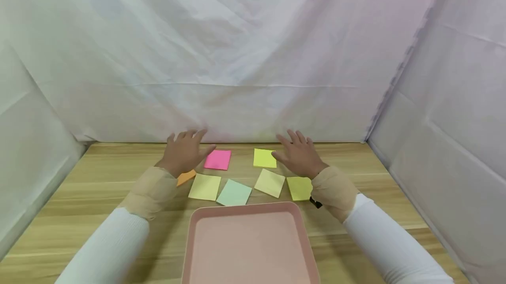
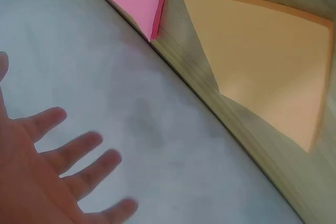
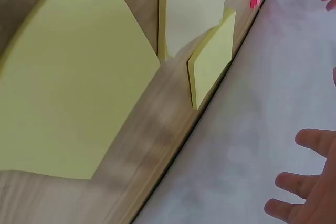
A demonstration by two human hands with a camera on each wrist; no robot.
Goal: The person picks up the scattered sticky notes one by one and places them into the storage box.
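My left hand (image 1: 185,152) hovers with spread fingers above the table's back left part, holding nothing. Below its wrist lies an orange sticky-note pad (image 2: 262,56), partly hidden in the head view; a pink pad (image 1: 217,160) is by its thumb. My right hand (image 1: 298,155), fingers also spread and holding nothing, is just right of a bright yellow pad (image 1: 264,158). Under the right wrist sits an olive-yellow pad (image 1: 299,188), partly covered. Between the hands lie a pale yellow pad (image 1: 205,187), a mint green pad (image 1: 234,193) and a cream pad (image 1: 270,183).
A pink tray (image 1: 249,249) with a raised rim lies at the front middle of the wooden table (image 1: 79,213). White cloth (image 1: 237,55) hangs behind the back edge and along both sides. A small black object (image 1: 316,203) shows beneath the right wrist.
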